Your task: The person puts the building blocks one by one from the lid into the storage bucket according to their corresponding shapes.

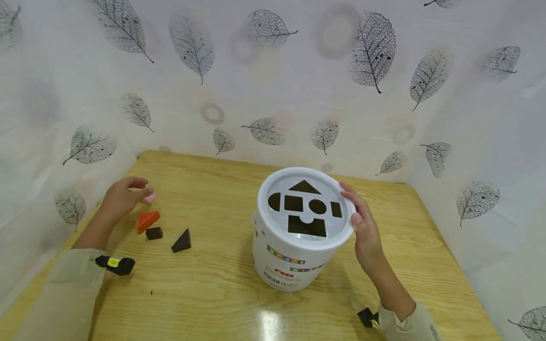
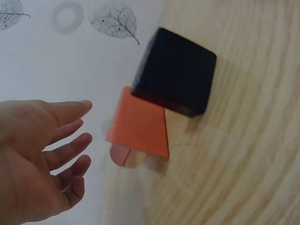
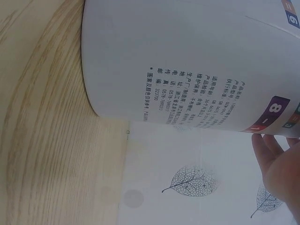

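Pink block [image 1: 150,197] just beyond spread left fingers [image 1: 138,182], right fingers [image 1: 350,199] pressed flat against white bucket [image 1: 294,255] lid

Both my arms are covered by long, loose sleeves of pale beige-green cloth that end at the wrists, leaving my left hand [image 1: 123,195] and right hand [image 1: 364,227] bare. A small black camera unit with a yellow sticker [image 1: 115,264] sits on my left cuff. A similar black unit with a yellow mark [image 1: 368,318] sits at my right cuff.
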Demonstrator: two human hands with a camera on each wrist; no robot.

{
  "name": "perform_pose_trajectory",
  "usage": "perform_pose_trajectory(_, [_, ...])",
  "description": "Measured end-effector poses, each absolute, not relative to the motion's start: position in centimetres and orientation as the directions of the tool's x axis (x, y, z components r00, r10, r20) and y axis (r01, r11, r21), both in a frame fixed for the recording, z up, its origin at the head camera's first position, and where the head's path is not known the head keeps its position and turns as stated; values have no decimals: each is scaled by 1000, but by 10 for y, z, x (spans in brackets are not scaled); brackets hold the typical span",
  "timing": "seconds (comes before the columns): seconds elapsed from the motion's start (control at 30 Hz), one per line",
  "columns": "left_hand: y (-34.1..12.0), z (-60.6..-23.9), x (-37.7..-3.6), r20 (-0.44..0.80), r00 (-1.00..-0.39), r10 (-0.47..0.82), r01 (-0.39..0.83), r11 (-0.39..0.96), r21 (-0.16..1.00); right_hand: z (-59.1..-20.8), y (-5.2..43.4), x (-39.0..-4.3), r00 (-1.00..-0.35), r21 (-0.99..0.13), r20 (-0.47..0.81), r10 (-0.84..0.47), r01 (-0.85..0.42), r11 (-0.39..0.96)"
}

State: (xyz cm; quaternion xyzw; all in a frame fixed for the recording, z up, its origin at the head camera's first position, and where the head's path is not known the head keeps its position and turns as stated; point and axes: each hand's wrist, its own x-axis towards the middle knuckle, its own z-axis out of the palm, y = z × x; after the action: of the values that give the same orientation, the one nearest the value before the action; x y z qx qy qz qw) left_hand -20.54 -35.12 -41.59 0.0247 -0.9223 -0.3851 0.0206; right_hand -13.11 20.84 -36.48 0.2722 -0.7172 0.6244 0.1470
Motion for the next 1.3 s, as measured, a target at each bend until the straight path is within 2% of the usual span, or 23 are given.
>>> perform_pose_trajectory(0.4, [-361,-433,-207,-109,-990,-89,-139,737,661,-364,208,-130,-811,-816,547,-209,-572,81])
perform_pose_trajectory(1.0, [-363,-441,-214,-80,-996,-45,-83,819,568,-365,208,-130,-790,-798,575,-214,-599,65])
perform_pose_trajectory(1.3, [-360,-438,-215,-113,-994,-11,-79,776,626,-364,208,-131,-807,-812,550,-215,-577,89])
